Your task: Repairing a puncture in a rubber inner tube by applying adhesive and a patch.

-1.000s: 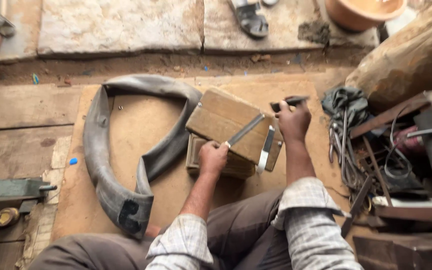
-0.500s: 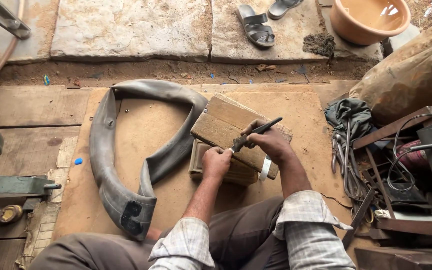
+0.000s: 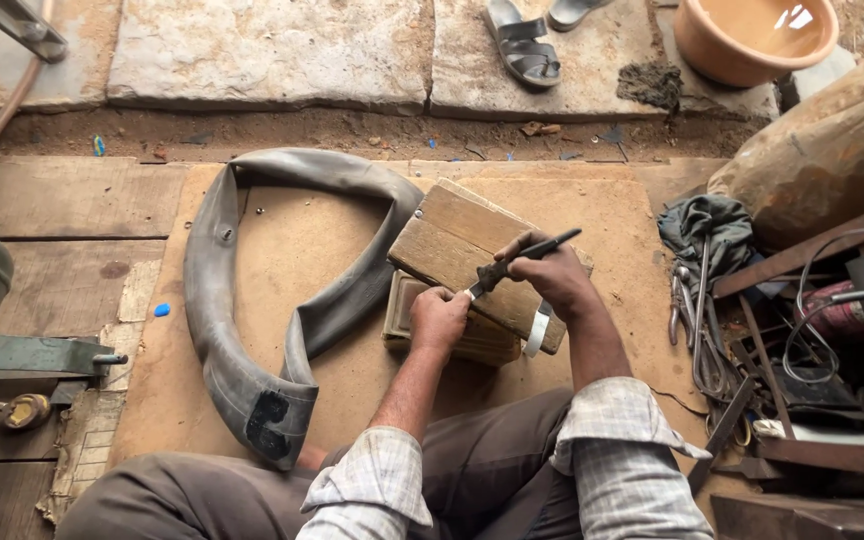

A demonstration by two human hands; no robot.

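The person wears a pale checked shirt with sleeves rolled to the elbows, and dark grey-brown trousers

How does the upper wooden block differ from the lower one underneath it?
The upper block lies turned at an angle and is the larger, overhanging the lower block. The upper block's plain plank top is fully in view; the lower block is mostly covered, showing only its left part with a raised border. The left hand rests at the upper block's near edge and the right hand works a dark tool above it. Both are worn brown wood.
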